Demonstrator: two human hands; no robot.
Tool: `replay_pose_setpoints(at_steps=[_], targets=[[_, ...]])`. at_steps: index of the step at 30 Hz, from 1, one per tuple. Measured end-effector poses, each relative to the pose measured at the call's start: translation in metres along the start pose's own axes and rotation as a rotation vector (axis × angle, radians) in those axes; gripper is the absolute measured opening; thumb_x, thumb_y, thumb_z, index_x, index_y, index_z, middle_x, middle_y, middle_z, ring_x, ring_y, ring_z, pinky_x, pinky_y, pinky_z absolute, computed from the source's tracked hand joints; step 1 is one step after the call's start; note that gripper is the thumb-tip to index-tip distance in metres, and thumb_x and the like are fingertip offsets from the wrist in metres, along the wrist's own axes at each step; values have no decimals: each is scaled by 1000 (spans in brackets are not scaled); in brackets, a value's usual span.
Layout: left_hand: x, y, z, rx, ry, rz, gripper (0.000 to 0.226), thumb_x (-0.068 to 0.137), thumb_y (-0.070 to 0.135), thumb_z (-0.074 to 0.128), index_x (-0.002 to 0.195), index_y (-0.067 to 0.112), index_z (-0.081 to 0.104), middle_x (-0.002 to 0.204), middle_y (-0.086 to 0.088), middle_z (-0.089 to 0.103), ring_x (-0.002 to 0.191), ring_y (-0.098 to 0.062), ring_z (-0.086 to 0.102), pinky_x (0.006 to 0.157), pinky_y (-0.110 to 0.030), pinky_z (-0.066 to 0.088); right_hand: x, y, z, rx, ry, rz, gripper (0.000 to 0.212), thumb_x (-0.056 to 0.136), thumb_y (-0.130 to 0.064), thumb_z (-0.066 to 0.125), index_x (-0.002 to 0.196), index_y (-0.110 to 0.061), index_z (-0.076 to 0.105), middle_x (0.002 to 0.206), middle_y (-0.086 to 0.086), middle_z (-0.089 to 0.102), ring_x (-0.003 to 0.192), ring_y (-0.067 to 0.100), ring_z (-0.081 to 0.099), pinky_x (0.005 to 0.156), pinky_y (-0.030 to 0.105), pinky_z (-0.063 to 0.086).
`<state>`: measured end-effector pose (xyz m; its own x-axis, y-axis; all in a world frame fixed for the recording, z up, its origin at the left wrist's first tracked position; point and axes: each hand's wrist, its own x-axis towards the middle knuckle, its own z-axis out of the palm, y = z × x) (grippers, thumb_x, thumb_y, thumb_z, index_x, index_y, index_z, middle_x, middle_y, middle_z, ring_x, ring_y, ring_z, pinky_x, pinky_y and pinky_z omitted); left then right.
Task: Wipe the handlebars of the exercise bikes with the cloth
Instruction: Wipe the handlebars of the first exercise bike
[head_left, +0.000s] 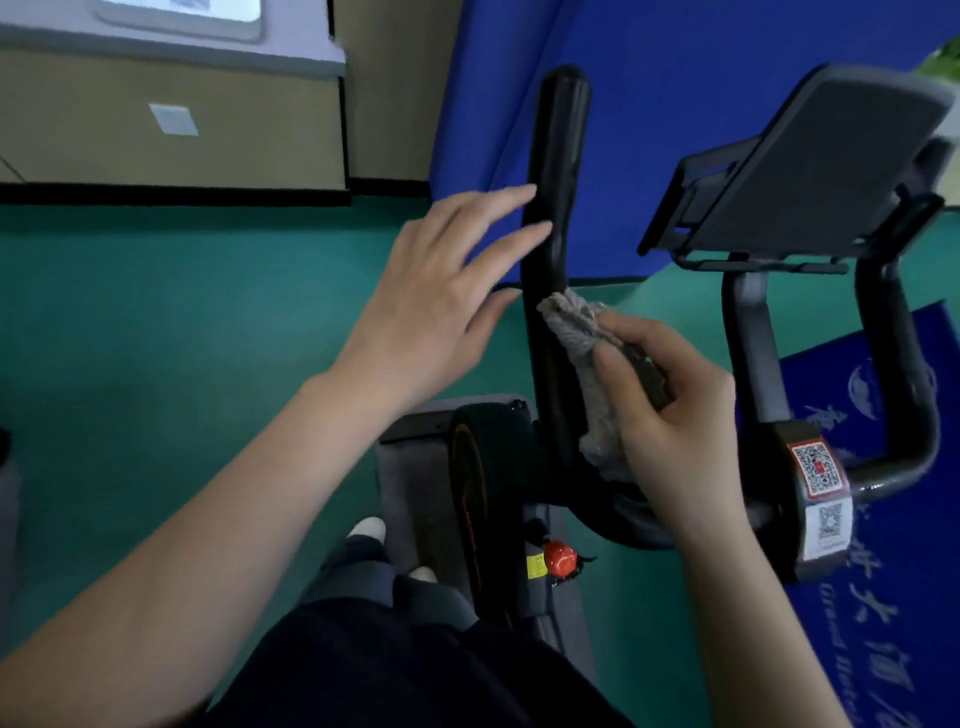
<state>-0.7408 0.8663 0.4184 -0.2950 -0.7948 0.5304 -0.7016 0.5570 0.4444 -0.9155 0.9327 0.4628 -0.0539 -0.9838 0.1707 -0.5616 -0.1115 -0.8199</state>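
Cloth (597, 364) is lying against the left handlebar (553, 218), pinched by the right hand (670, 421). Left hand (436, 301) is hovering beside the bar, fingers spread.

Handlebar (553, 208): black. Cloth (587, 343): grey-beige, ribbed. Floor (156, 322): teal. Knob (560, 558): red. Banner (893, 597): blue, white lettering. Tablet holder (810, 166): dark grey.

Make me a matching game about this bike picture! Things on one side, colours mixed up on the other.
Things:
1. crumpled rag held by the right hand
2. round knob low on the bike frame
3. long upright handlebar tube
4. smooth gym floor

Colours:
A. black
B. green
C. grey-beige
D. red

Pairs: 1-C, 2-D, 3-A, 4-B
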Motion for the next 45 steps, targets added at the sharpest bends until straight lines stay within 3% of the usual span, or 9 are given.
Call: replay_pose_setpoints(at_steps=[3,7,13,20,26,31,38,42,45], targets=[[3,0,4,87,-59,147,36,92,19,55,127,13,57,144,-5,43,134,-26,38,101,-41,31,-15,4,-6,21,16,70,17,90,-4,60,100,-14,68,99,-7,70,97,-1,64,85,13,47],[4,-3,4,51,-115,182,32,94,19,52,125,13,59,144,-3,44,134,-25,38,102,-40,30,-10,7,-12,111,50,223,14,91,-9,60,94,-17,71,82,-12,71,82,0,65,71,15,48],[7,-6,-1,0,-150,196,33,95,20,52,127,13,57,144,-4,43,133,-25,35,99,-39,31,43,12,8,318,-29,443,16,95,-6,53,100,-9,67,92,11,70,86,22,65,81,39,52],[6,-9,1,-46,-153,193,32,95,17,53,126,10,58,143,-5,44,132,-27,36,102,-45,35,17,20,-6,270,-141,479,16,93,-10,57,84,-9,70,76,5,68,74,16,62,72,32,47],[8,-7,3,-77,-132,207,31,94,14,54,124,6,59,140,-9,46,130,-31,38,104,-47,35,-14,4,-19,26,12,251,13,85,-11,68,88,-23,72,86,-6,71,85,6,66,79,26,50],[8,-1,1,-87,-98,231,30,94,19,55,122,11,61,136,-6,50,127,-28,41,98,-45,36,-25,-10,-1,-80,37,35,13,84,-2,67,94,-8,73,96,-1,65,92,0,61,83,10,43],[2,6,3,-134,-171,254,25,92,24,57,112,13,67,124,1,59,125,-23,45,94,-39,36,-53,-6,-26,-161,-124,9,8,82,-9,68,88,-10,74,92,-6,65,90,1,62,80,12,44],[3,4,0,-157,-213,249,27,91,28,57,113,15,66,124,2,59,126,-21,44,96,-37,33,-54,-8,-30,-135,-27,35,12,82,-7,66,90,-13,73,93,-5,65,89,0,61,79,12,44],[7,2,-2,-174,-252,255,28,88,23,60,114,14,66,123,2,59,124,-22,45,95,-46,38,-35,-12,-13,-155,51,-16,14,85,-2,67,96,-9,72,97,0,65,92,0,60,83,13,46]])
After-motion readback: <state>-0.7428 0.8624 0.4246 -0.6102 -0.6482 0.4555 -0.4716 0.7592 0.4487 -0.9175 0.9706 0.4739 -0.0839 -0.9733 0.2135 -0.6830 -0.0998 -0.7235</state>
